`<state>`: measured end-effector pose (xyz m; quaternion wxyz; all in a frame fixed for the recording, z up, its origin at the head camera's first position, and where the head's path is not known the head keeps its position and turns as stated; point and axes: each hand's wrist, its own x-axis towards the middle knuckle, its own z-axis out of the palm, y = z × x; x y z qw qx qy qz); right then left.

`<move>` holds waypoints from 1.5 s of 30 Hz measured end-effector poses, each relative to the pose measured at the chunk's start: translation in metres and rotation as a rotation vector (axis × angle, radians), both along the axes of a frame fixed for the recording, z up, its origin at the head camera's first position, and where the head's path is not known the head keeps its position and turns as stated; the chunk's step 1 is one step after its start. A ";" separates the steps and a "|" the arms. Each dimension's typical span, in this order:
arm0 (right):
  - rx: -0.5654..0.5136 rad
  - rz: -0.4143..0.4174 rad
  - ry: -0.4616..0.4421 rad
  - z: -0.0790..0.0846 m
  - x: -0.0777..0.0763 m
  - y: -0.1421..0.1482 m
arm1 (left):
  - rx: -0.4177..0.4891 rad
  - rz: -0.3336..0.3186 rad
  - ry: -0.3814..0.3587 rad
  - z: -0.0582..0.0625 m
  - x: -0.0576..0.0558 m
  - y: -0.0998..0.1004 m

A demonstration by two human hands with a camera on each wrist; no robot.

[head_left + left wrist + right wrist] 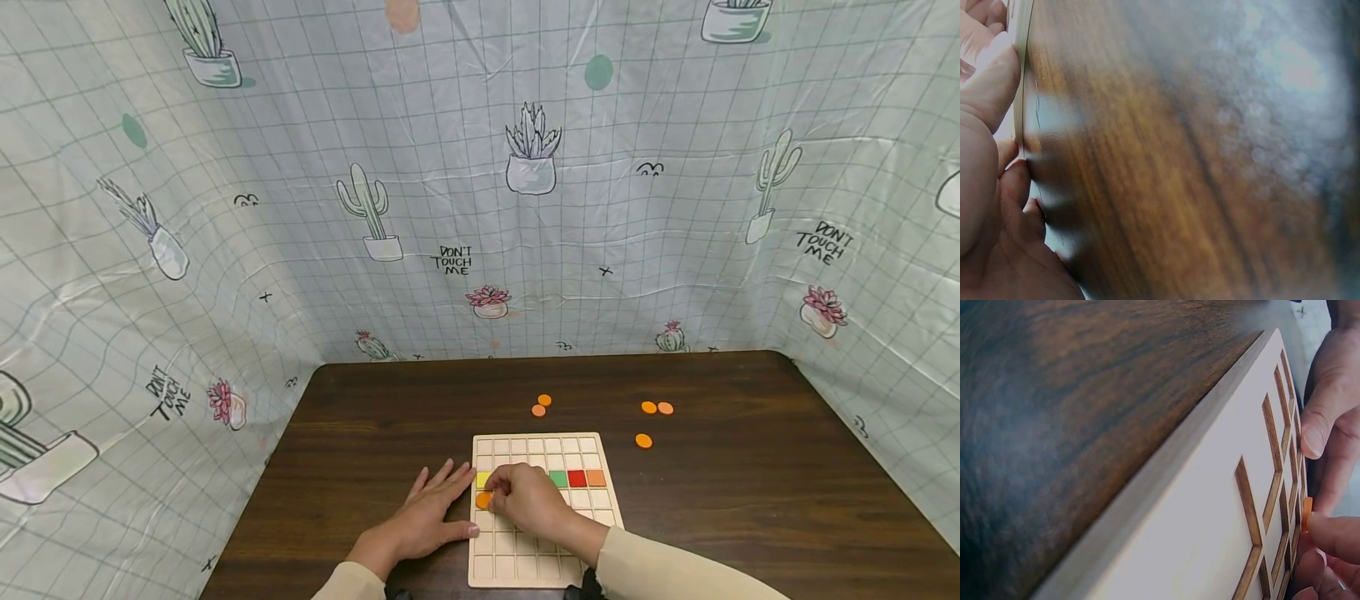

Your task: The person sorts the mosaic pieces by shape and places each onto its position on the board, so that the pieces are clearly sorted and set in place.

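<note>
A: How does the orange disc [483, 500] look, and where is it held?

B: It is seen as a small, thin, round piece, coloured a bright, even orange. It is held at the left edge of the wooden board [525, 568], just on the near side of the yellow square [482, 480], with its right part covered by fingertips. In the right wrist view it is shown almost edge-on, as a narrow strip; whether it is seated flat cannot be told

A: And by which hand is it held?

B: By the right hand [528, 500], the fingers curled and the disc pinched at their tips. The left hand [431, 521] is laid at the left with its fingers spread and nothing gripped; the board's left edge is touched by it

A: How is the board marked?

B: The pale wood is divided into a grid of shallow cells. One row is coloured, with a green square [558, 478], a red square [577, 478] and an orange square [596, 478] shown towards the right; its middle is hidden by the right hand

A: Are more discs seen?

B: Five loose discs [643, 441] are scattered on the dark table [375, 400]: a pair beyond the far edge, three farther right
</note>
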<state>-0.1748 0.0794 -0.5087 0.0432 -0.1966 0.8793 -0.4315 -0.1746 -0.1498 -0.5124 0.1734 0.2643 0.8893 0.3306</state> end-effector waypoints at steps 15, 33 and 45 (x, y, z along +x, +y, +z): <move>0.075 -0.071 0.062 -0.004 0.000 -0.007 | -0.044 0.046 0.018 -0.012 -0.005 0.000; -0.053 -0.033 -0.011 -0.002 -0.003 0.002 | -0.029 0.018 0.010 0.000 0.000 0.002; -0.177 -0.047 -0.108 0.005 -0.009 0.013 | 0.004 0.020 0.038 -0.005 0.000 0.001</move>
